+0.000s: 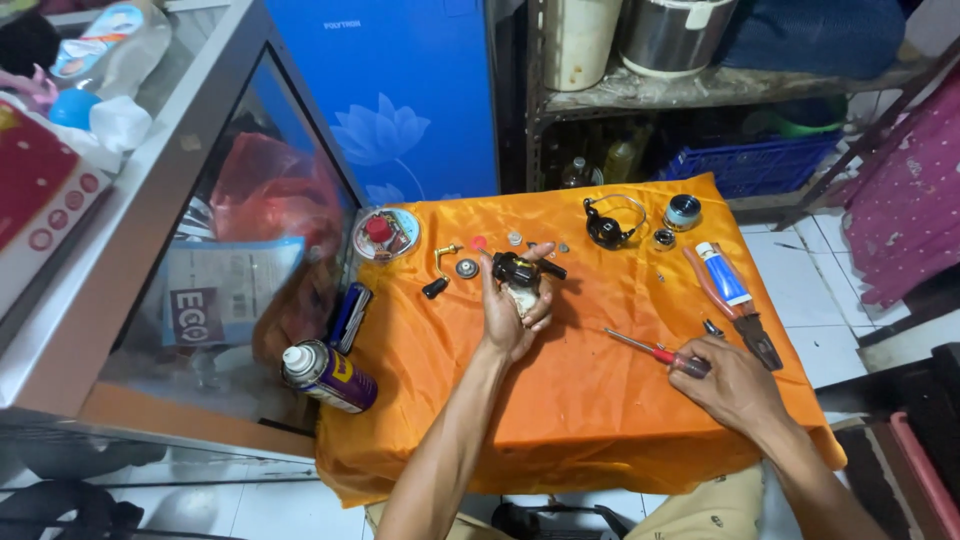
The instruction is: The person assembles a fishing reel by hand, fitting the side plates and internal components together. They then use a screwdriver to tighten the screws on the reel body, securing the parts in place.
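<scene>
The orange cloth (560, 400) lies bare across its near half, between the left hand (512, 300) and the right hand (730, 380); passage there is open. The screwdriver (650, 350) lies slantwise across the middle right. The far edge is crowded: a round tin (386, 233), a crank handle (440, 268), small washers (467, 267), a black spool part (608, 228), a small jar (682, 211). A tube (722, 273) and pliers (745, 318) block the right side. A spray can (328, 375) overhangs the left corner, just beside the glass cabinet (150, 200), which walls that flank. Shelving (700, 90) stands behind.
</scene>
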